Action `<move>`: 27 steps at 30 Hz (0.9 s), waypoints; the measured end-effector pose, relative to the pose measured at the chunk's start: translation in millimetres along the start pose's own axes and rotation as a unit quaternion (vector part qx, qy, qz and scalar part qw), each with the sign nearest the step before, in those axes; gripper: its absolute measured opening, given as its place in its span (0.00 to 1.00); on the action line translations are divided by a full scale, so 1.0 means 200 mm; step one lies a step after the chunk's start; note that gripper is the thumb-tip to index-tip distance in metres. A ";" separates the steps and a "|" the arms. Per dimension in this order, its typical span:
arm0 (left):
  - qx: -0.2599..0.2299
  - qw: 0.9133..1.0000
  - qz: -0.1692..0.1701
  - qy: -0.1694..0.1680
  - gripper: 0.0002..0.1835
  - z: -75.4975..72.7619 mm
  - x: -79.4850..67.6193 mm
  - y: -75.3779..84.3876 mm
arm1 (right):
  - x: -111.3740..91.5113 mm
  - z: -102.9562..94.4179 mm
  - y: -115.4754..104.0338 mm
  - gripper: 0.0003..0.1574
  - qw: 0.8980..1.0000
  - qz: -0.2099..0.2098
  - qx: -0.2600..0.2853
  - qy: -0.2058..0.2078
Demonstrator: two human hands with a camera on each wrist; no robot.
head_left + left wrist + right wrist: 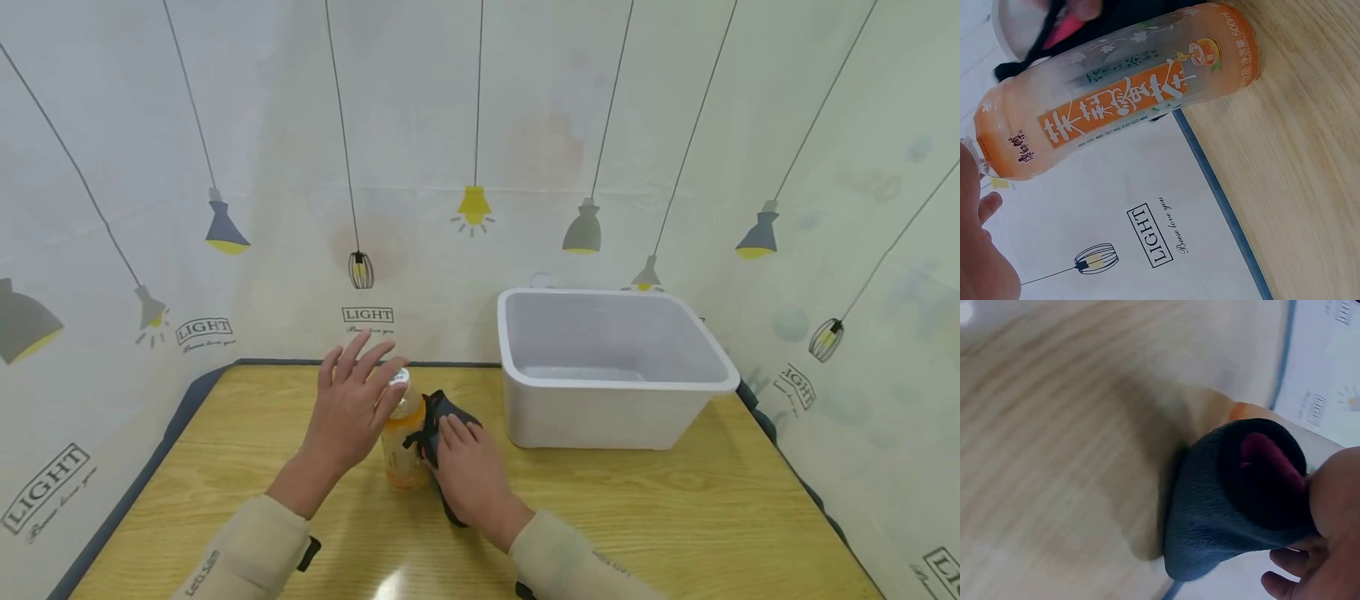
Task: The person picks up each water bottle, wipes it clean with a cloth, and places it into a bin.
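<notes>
On the table stands an upright bottle (405, 457) of orange drink with a white cap; its printed label (1116, 103) fills the left wrist view. My left hand (348, 412) is at the bottle's top, fingers extended and spread, the cap showing between thumb and forefinger. Right beside the bottle is a dark grey, soft fabric item (1204, 506) with black ties (430, 421), an open end and a pink lining (1266, 453). My right hand (474, 477) grips this fabric item from above, covering its middle in the head view; its exact kind I cannot tell.
A white plastic bin (592, 412) stands at the back right of the wooden table (645, 517), its inner floor showing. Behind the table and at both sides hangs a pale sheet (427, 275) printed with lamps, with a dark blue edge along the table.
</notes>
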State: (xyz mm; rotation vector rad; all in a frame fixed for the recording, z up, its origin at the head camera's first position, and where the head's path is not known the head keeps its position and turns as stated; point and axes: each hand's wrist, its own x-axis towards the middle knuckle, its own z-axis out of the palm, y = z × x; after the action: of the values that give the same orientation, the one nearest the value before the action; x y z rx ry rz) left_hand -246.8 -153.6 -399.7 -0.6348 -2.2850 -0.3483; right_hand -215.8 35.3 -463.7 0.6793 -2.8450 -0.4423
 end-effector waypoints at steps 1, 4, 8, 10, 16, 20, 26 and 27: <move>0.001 1.000 0.000 0.001 0.27 0.00 0.00 0.00 | 0.00 0.02 -0.01 0.33 1.000 -0.006 -0.007 -0.017; 0.003 1.000 0.000 0.000 0.28 0.00 0.00 0.00 | -0.01 0.06 -0.03 0.31 0.998 -0.019 -0.020 -0.054; 0.004 1.000 -0.001 -0.002 0.27 0.01 0.00 0.00 | -0.01 0.10 -0.04 0.30 0.998 -0.020 -0.016 -0.062; 0.004 1.000 -0.002 -0.002 0.27 0.01 0.00 0.00 | -0.01 0.10 -0.03 0.31 0.998 -0.021 -0.011 -0.060; 0.001 1.000 -0.004 -0.005 0.27 0.00 0.00 0.01 | 0.00 0.11 0.00 0.31 0.999 -0.032 0.027 -0.030; 0.002 1.000 -0.002 -0.004 0.27 0.00 0.00 0.01 | 0.00 0.08 0.03 0.33 0.998 -0.026 0.055 0.012; 0.004 1.000 0.000 0.002 0.29 0.01 0.00 0.00 | 0.01 -0.02 0.07 0.35 0.991 -0.009 0.105 0.087; 0.003 1.000 0.000 0.002 0.29 0.01 0.00 0.00 | 0.02 -0.03 0.08 0.35 0.989 -0.009 0.111 0.103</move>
State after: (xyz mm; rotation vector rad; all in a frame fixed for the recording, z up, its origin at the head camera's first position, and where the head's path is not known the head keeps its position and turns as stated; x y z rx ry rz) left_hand -247.6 -152.6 -400.4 -0.6296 -2.2810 -0.3430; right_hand -223.9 45.7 -451.6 0.7419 -2.7155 -0.0531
